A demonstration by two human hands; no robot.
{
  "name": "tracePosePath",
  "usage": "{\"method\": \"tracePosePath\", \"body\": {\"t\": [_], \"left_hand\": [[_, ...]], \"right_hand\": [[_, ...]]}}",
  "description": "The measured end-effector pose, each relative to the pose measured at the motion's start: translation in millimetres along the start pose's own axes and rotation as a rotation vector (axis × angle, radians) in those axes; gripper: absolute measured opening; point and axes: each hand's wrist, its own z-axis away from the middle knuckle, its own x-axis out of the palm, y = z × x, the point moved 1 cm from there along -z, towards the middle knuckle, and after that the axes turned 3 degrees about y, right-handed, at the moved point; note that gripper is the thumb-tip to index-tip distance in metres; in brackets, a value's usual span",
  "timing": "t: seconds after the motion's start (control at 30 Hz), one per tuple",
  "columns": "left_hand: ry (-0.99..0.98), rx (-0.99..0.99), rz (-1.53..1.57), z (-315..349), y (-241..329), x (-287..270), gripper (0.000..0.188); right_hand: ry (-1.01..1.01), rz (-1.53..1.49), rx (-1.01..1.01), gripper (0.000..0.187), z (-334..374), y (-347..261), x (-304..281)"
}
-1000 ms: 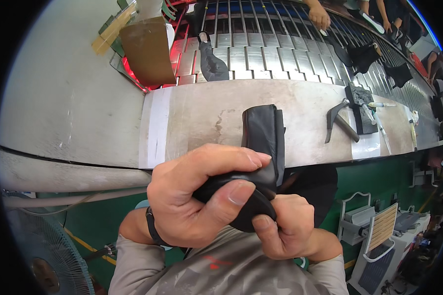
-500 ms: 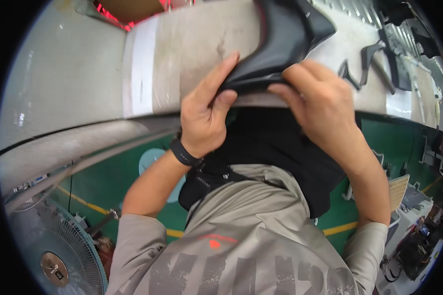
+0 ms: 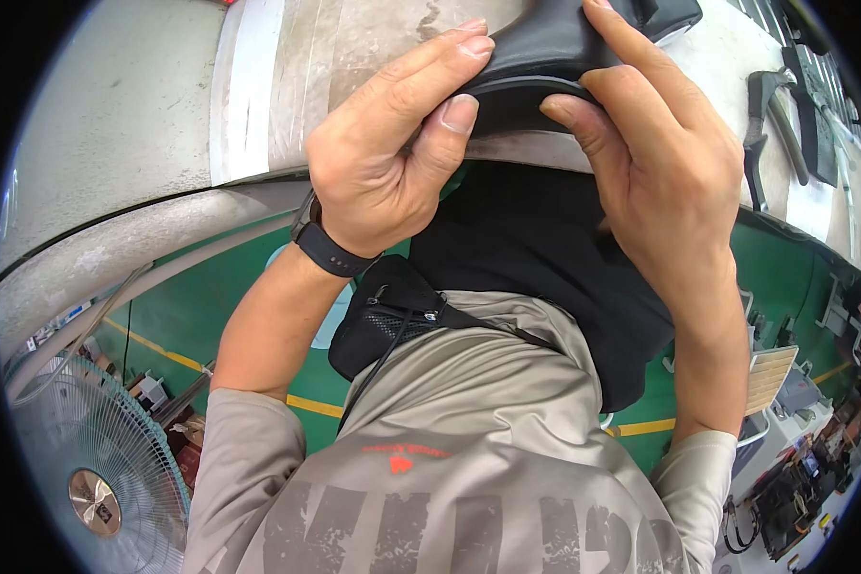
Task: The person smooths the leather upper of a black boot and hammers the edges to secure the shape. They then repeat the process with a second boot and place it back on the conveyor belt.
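Note:
A glossy black curved moulded part (image 3: 543, 46) lies at the bench's near edge, its far end cut off by the top of the picture. My left hand (image 3: 392, 143) grips its left end, fingers over the top and thumb at the near rim. From the other side my right hand (image 3: 665, 158) holds the same part. Its index finger reaches out over the upper surface, while the thumb sits by the near rim. What lies under the part is hidden.
The pale worktop (image 3: 344, 48) has a white strip (image 3: 247, 105) across it. Dark brackets (image 3: 761, 124) and a black block (image 3: 811, 115) lie to the right. A floor fan (image 3: 105, 478) stands at lower left, and a wooden-topped stool (image 3: 770, 378) at lower right.
The part and both hands appear higher in view and nearer. My right index finger has stretched out over the part's top. My left hand still holds the left end.

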Motion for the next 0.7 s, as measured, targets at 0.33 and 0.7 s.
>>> {"method": "tracePosePath", "body": {"t": [0.33,0.7], "left_hand": [[0.109,0.103,-0.061,-11.8,-10.5,4.4,0.033],[0.032,-0.471,0.127,-27.3,18.2,4.9,0.029]], "right_hand": [[-0.037,-0.04,0.083,0.028,-7.6,-5.2,-6.2],[-0.08,-0.103,0.126,0.028,-14.4,1.6,-11.2]]}}
